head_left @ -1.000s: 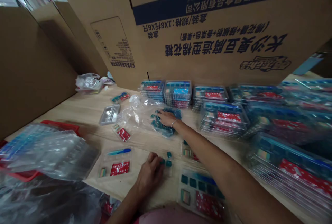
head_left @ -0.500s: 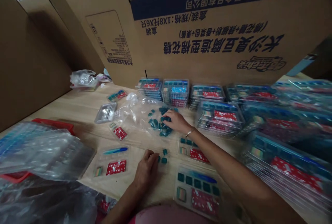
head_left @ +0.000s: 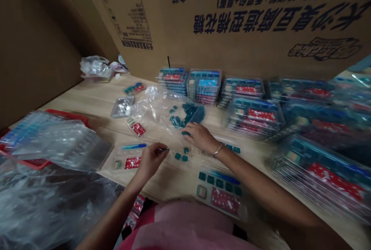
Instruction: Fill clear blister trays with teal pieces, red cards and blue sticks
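Note:
My left hand (head_left: 150, 160) hovers over the wooden table (head_left: 95, 103) with its fingers pinched together; what it pinches is too small to name. Just right of it lie a few loose teal blocks (head_left: 181, 157). My right hand (head_left: 199, 136) rests closed on the table, a teal block at its fingertips, near the clear bag of teal blocks (head_left: 185, 114). Left of my left hand lies a clear tray (head_left: 130, 157) with a blue pen and a red card. A filled tray (head_left: 220, 192) with teal blocks lies near my body.
Stacks of filled clear trays (head_left: 203, 85) line the back and fill the right side. A big printed cardboard box (head_left: 261, 22) stands behind them. A red basket with clear plastic trays (head_left: 55, 142) sits at the left, crumpled plastic (head_left: 95, 67) at the far left.
My right hand has drawn back from the bag toward me. My left hand has lifted off the loose blocks and moved left. The view has tilted down.

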Tool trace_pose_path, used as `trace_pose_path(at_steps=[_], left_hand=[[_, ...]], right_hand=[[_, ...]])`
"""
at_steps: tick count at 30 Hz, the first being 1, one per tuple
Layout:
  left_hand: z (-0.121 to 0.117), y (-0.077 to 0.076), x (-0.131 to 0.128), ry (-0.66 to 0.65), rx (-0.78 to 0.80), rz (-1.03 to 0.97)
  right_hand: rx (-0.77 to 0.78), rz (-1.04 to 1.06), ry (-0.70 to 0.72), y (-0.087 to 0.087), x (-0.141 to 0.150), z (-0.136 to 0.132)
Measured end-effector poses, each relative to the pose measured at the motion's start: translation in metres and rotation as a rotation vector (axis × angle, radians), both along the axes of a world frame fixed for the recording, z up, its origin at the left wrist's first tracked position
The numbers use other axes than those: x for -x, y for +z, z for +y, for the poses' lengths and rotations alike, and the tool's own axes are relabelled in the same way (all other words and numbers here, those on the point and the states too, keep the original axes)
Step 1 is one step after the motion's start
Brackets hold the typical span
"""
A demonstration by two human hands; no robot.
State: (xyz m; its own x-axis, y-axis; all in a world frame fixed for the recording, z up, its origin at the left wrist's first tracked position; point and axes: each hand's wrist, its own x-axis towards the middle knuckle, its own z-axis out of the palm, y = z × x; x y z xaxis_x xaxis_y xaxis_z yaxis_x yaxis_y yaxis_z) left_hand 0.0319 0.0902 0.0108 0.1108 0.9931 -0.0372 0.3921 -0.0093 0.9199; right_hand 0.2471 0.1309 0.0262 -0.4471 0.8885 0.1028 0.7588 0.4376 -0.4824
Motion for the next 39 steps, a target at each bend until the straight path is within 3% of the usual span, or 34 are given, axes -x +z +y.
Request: trace_pose_path(at_steps=[4,7,10,13,18,22,24,26,29,33,36,39], left_hand=[[-0.015,-0.017,-0.012,-0.080,-0.291,0.361],[-0.018,-0.030,-0.020,-0.052,-0.481,0.425],[-0.016,-0.041,-0.020,-0.047,-0.533,0.401],[-0.014,-0.047,-0.017,-0.077,-0.483,0.325],[-0.019,-0.039,-0.013,0.009,-0.305,0.121],[-0.022,-0.021,-0.009,0.188,0.052,-0.254],[-0.021,-0.013,-0.007,0.234,0.265,-0.480],[-0.021,-0.008,-0.005,0.258,0.378,-0.620],[-0.022,-0.006,0.001,0.244,0.362,-0.609],[-0.027,-0.011,0.011,0.220,0.135,-0.310],[-0.030,-0.015,0.013,0.167,0.017,-0.194],[-0.031,-0.019,0.005,0.200,0.042,-0.252]], right_hand=[[0.007,-0.073,-0.027,-0.016,-0.009,0.007],[-0.017,-0.022,-0.006,-0.021,-0.012,0.006],[-0.106,0.032,-0.023,-0.017,-0.013,0.011],[-0.201,0.007,-0.091,-0.012,-0.010,0.027],[-0.083,-0.231,-0.162,-0.012,0.001,0.070],[-0.067,-0.251,-0.108,-0.013,0.015,0.103],[-0.066,-0.247,-0.050,-0.013,0.022,0.116],[-0.050,-0.249,0.004,-0.014,0.029,0.126],[-0.024,-0.258,0.024,-0.020,0.032,0.132],[-0.023,-0.249,-0.001,-0.023,0.020,0.127],[-0.040,-0.224,-0.010,-0.013,0.004,0.108],[-0.077,-0.163,-0.028,0.002,0.002,0.069]])
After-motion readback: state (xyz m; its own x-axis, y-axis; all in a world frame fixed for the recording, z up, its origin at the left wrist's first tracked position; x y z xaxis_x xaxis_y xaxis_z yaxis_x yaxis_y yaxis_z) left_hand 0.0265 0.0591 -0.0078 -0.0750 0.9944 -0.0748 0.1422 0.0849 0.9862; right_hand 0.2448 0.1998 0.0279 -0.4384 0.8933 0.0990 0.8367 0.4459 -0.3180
